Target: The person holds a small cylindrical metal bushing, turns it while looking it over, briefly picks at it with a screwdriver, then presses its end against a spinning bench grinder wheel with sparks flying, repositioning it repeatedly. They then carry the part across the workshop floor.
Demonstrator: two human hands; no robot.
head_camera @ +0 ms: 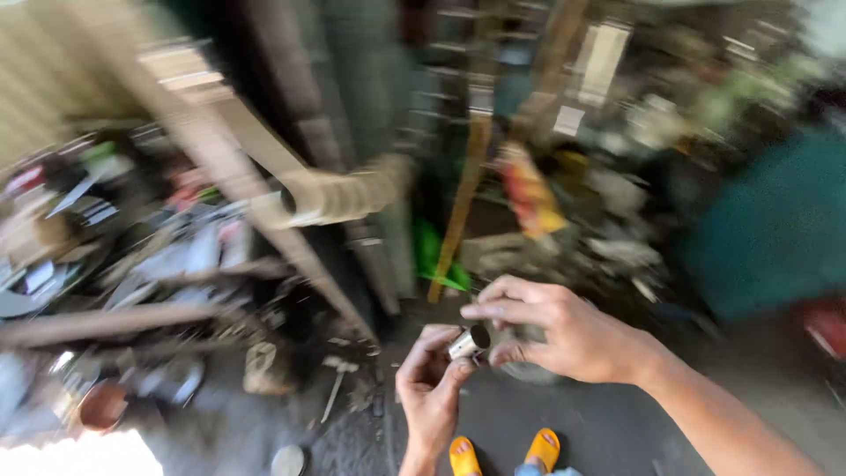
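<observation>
A short metal tube (470, 341) sits pinched between both hands above the grey floor (599, 427), its dark open end facing up. The left hand (429, 388) clamps its fingers around the tube's lower end; the right hand (551, 330) grips the upper rim with thumb and forefinger. Yellow sandals (504, 452) show below at the bottom edge. A hammer (336, 384) lies left on the floor, beside blurred clutter

I see both forearms bare, no sleeves, no gloves or rings showing. Below the left hand (429, 394), yellow-orange sandals (505, 452) cover the feet, a blue trouser hem just beneath them.
</observation>
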